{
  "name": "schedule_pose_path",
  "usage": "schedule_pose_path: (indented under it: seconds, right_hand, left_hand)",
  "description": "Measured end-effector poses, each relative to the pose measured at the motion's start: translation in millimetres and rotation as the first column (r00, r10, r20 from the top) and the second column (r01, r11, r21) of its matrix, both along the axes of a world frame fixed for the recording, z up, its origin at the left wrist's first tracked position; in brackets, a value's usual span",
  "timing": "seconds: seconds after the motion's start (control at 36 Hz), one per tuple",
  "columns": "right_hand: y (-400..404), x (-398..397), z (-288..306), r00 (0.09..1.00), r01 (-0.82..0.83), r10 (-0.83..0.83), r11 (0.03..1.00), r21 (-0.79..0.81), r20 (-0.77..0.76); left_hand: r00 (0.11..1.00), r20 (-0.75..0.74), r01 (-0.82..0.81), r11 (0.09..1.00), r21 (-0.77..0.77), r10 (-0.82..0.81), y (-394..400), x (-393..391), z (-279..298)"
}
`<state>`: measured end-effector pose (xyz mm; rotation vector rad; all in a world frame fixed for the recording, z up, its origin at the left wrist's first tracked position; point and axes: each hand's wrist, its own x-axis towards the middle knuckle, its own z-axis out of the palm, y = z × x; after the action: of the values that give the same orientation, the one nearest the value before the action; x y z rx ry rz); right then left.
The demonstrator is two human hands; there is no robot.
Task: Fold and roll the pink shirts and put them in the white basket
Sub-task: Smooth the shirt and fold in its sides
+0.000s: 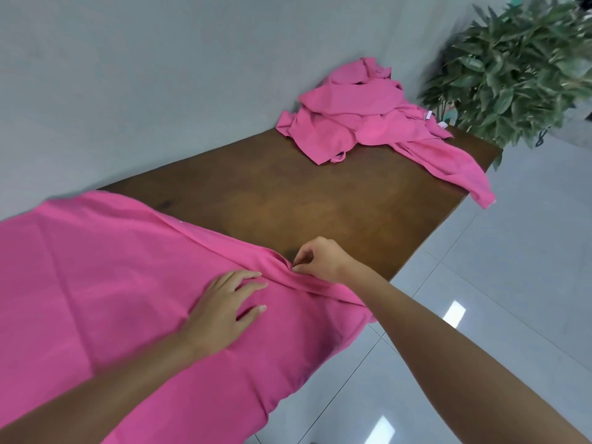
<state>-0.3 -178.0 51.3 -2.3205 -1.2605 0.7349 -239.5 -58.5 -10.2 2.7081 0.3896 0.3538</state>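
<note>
A pink shirt (105,283) lies spread flat over the near left part of the brown wooden table (320,200), with its right side hanging over the table's front edge. My left hand (224,312) rests flat on the shirt, fingers straight and spread. Just to its right, my right hand (317,256) pinches the shirt's edge near the collar between thumb and fingers. A loose pile of more pink shirts (362,120) sits at the far end of the table. The white basket is out of view.
A grey wall runs along the table's far side. A leafy green plant (512,68) stands beyond the table's far right corner. Glossy light floor tiles (480,299) lie to the right of the table.
</note>
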Motion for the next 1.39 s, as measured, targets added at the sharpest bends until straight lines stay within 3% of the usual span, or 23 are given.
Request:
schedule_pose_path:
  seconds: [0.42, 0.64, 0.89, 1.06, 1.19, 1.39]
  right_hand:
    - [38.0, 37.4, 23.1, 0.967, 0.056, -0.042, 0.997, -0.050, 0.250]
    - [84.0, 97.3, 43.1, 0.918, 0.054, -0.021, 0.996, -0.071, 0.397]
    - [145.0, 162.1, 49.0, 0.876, -0.077, 0.097, 0.995, -0.061, 0.473]
    - [181.5, 174.8, 40.5, 0.860, -0.192, 0.224, 0.974, -0.118, 0.458]
    - [196.4, 173.9, 21.6, 0.904, -0.185, 0.188, 0.982, -0.046, 0.384]
    - [161.3, 162.7, -4.3, 0.984, -0.178, 0.177, 0.981, 0.082, 0.015]
  left_hand:
    - [0.994, 0.103, -0.033, 0.999, -0.006, 0.034, -0.9, -5.3, 3.5]
    - [0.999, -0.017, -0.046, 0.996, 0.073, 0.047, -1.6, -3.3, -0.8]
    - [0.990, -0.124, -0.059, 0.992, 0.116, 0.073, -3.6, -0.4, 4.1]
    - [0.980, -0.168, -0.090, 0.988, 0.126, 0.111, -7.8, 3.3, 9.8]
    - [0.951, -0.228, -0.169, 0.968, 0.184, 0.209, -20.7, 5.7, 13.8]
    - [0.833, -0.196, -0.510, 0.855, 0.094, 0.518, -68.7, 15.2, 11.2]
